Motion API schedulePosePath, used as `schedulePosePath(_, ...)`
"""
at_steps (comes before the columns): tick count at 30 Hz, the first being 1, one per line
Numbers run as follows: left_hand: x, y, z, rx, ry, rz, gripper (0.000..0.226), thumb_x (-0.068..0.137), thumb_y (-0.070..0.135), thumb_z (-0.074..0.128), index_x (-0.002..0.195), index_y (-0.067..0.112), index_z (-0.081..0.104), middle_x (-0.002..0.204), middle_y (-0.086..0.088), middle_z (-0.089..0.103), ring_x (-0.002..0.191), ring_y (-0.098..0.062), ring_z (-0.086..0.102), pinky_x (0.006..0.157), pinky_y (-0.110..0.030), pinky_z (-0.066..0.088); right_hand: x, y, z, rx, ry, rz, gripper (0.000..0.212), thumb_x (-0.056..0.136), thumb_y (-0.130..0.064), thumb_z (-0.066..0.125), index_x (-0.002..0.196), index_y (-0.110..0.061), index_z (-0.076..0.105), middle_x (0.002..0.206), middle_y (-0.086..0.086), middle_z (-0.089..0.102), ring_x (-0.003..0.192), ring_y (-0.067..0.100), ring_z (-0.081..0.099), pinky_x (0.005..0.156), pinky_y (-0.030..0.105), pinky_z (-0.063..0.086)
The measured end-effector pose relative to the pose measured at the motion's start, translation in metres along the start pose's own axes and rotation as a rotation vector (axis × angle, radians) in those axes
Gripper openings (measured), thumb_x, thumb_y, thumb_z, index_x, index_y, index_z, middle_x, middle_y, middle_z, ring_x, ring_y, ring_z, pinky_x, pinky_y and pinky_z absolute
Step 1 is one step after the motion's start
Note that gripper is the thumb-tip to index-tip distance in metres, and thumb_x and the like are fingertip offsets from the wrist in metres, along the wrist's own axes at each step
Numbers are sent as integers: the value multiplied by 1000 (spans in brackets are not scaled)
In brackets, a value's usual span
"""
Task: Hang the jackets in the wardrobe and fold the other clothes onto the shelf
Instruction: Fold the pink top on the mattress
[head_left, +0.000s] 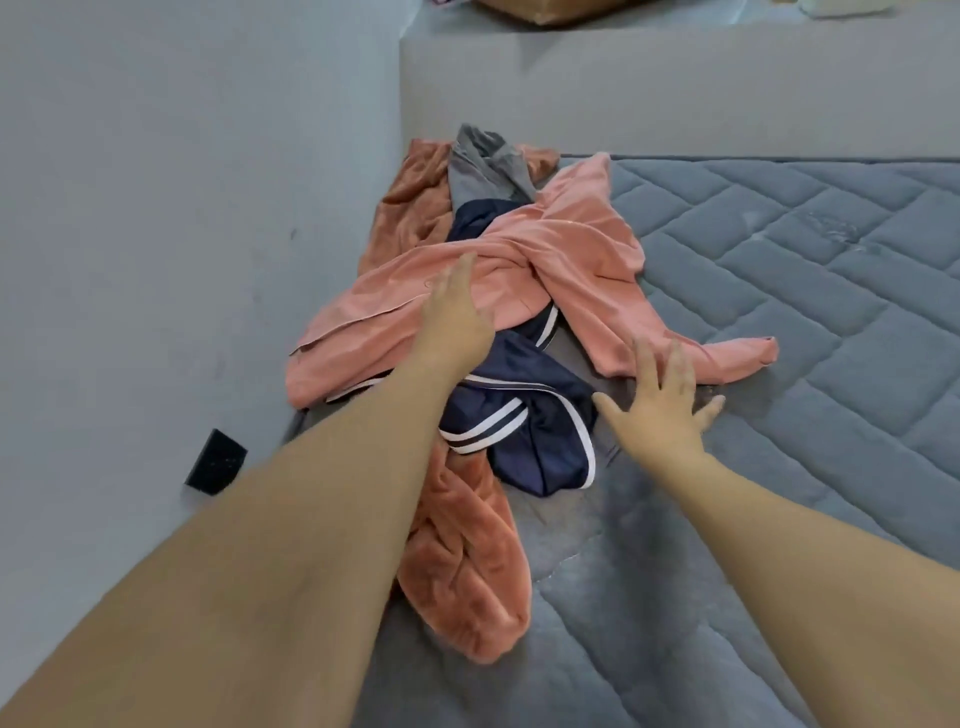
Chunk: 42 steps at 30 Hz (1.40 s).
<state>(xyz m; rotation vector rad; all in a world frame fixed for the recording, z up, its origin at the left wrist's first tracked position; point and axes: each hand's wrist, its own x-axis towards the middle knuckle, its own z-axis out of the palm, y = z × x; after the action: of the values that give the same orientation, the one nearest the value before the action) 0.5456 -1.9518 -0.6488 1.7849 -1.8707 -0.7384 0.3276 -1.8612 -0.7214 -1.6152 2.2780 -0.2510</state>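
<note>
The clothes lie in one tangled heap on the mattress (779, 249), pushed up against the wall (156, 208) at its left edge, so nothing can be hung or folded until one piece is pulled free. On top is the pink shirt (561, 244), spread wide with a sleeve trailing off to the right; under it is the navy garment (530, 415) with white stripes, a grey piece (483, 161) pokes out at the far end, and the fuzzy orange piece (467, 561) runs beneath them all, showing at both the near and the far end. Both arms reach forward with empty grips. The left hand (457, 317) is flat, fingers straight and together, over the pink shirt's body, touching or just above it; I cannot tell which. The right hand (660, 410) has its fingers spread wide, poised beside the shirt's trailing sleeve and the navy cloth, over the mattress. That pairing looks like a move to take the top garment by body and sleeve, since it lies over the rest and should lift away cleanly. No wardrobe or shelf is in view, so the task seems at its start. A small black block (215, 462) sits by the wall, apart from the heap.
</note>
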Motion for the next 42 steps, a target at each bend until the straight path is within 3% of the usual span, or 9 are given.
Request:
schedulePosePath(4, -19, -69, 101, 505, 309, 18, 63, 89, 31, 61, 148, 20, 41, 146, -12, 44, 134, -32, 41, 109, -47, 30, 12, 43, 73, -103, 302, -80, 72, 87, -63, 42, 146, -23, 37, 161, 3, 20, 147, 22, 17, 117, 56, 7)
schedulePosePath(8, -8, -77, 117, 640, 473, 65, 52, 83, 31, 62, 133, 21, 56, 130, -12, 56, 118, -33, 49, 100, -48, 35, 31, 41, 65, -141, 330, -76, 66, 88, -57, 44, 146, -24, 39, 161, 1, 22, 146, 24, 21, 116, 54, 9)
schedulePosePath(13, -15, -65, 112, 659, 442, 32, 39, 79, 20, 67, 118, 18, 65, 119, -17, 60, 111, -38, 52, 97, -54, 39, 26, 37, 65, -175, 328, -51, 61, 90, -52, 42, 144, -24, 43, 159, 2, 28, 144, 27, 26, 116, 55, 12)
schedulePosePath(18, -6, -32, 82, 720, 143, -67, 23, 84, 15, 57, 107, 18, 58, 121, -15, 48, 116, -39, 41, 101, -55, 29, 25, 37, 68, -120, 369, -50, 53, 91, -48, 41, 136, -21, 50, 154, 3, 36, 140, 29, 31, 116, 57, 14)
schedulePosePath(20, 1, -14, 60, 771, 134, 83, 14, 87, 25, 56, 100, 20, 57, 116, -9, 49, 113, -34, 40, 100, -51, 26, 25, 40, 68, -110, 388, -51, 51, 91, -47, 43, 134, -20, 51, 153, 4, 38, 139, 29, 32, 116, 57, 14)
schedulePosePath(24, -38, 32, 22, 517, 166, 302, 21, 79, 35, 54, 69, 26, 38, 59, 2, 52, 54, -27, 45, 53, -31, 28, 27, 37, 65, -96, 357, -51, 54, 91, -48, 43, 137, -21, 48, 154, 2, 36, 141, 30, 31, 116, 57, 13)
schedulePosePath(29, -150, -8, 76, 636, -383, 131, 40, 80, 45, 50, 115, 27, 51, 94, -1, 62, 80, -27, 62, 60, -35, 43, 25, 39, 63, -63, 362, -73, 60, 93, -47, 47, 147, -22, 39, 153, 1, 38, 140, 30, 31, 116, 57, 14)
schedulePosePath(32, -164, -37, 108, 715, -257, 181, 52, 72, 47, 50, 110, 16, 69, 91, -9, 64, 74, -30, 61, 65, -36, 46, 25, 42, 66, -67, 374, -73, 61, 94, -47, 49, 148, -23, 37, 153, 1, 38, 140, 29, 31, 117, 55, 13)
schedulePosePath(42, -165, -62, 135, 572, 80, 284, 50, 73, 44, 47, 115, 17, 48, 92, -12, 62, 76, -32, 58, 71, -39, 35, 25, 38, 42, 206, 567, -289, 64, 79, -30, 69, 138, -13, 48, 148, 22, 36, 141, 30, 28, 119, 53, 13)
